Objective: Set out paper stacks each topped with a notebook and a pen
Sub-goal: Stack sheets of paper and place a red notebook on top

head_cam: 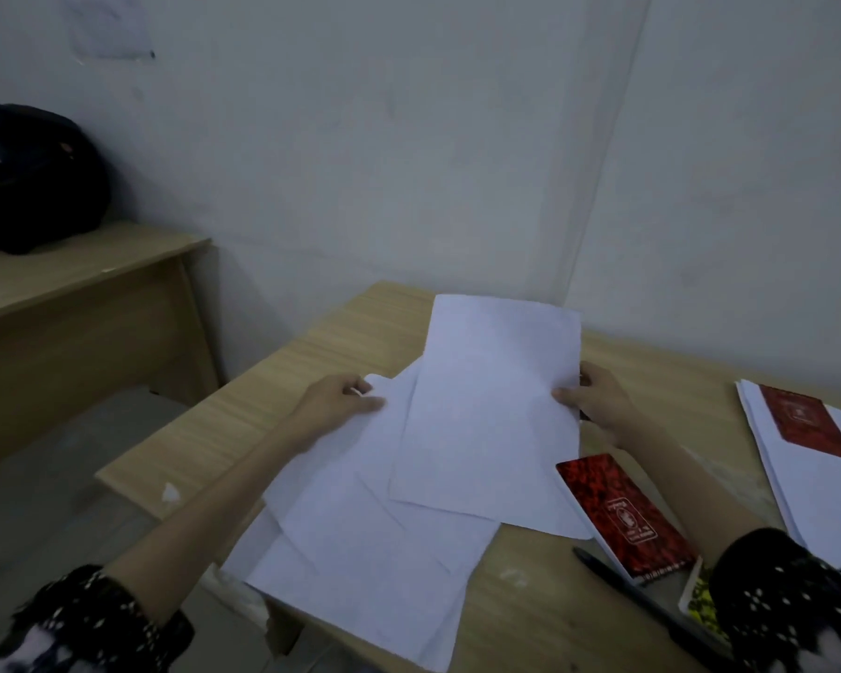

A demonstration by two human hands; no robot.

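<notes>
Head view showed you working at the wooden table (pixel 530 619) with both hands on the loose white sheets (pixel 379 502). Your left hand (pixel 336 403) pinched the left edge of a sheet in the untidy pile, thumb on top and fingers curled under. Your right hand (pixel 595 398) pinched the right edge of the top sheet (pixel 496 410), which lay skewed across the others, its far end reaching toward the wall. The hands were well apart, one on each side of the paper.

The pile was fanned out, and its near corner hung over the table edge. Paper like this looked light, limp and slick sheet against sheet, so a one-sided pull would probably have slid single leaves out of line. You would likely have done better to hold it at both long edges, as you did, and tap it square on the table.

A red notebook (pixel 622 514) lay just beside the pile on its right, touching or slightly overlapping the top sheet's corner. A dark pen (pixel 651 609) lay near it, toward you. Farther right a finished-looking paper stack (pixel 807 473) carried a second red notebook (pixel 807 422); no pen showed on it.

Both red covers bore a pale emblem with small lines of print, too blurred to read. A yellow-patterned item (pixel 700 609) peeked out by your right sleeve.
</notes>
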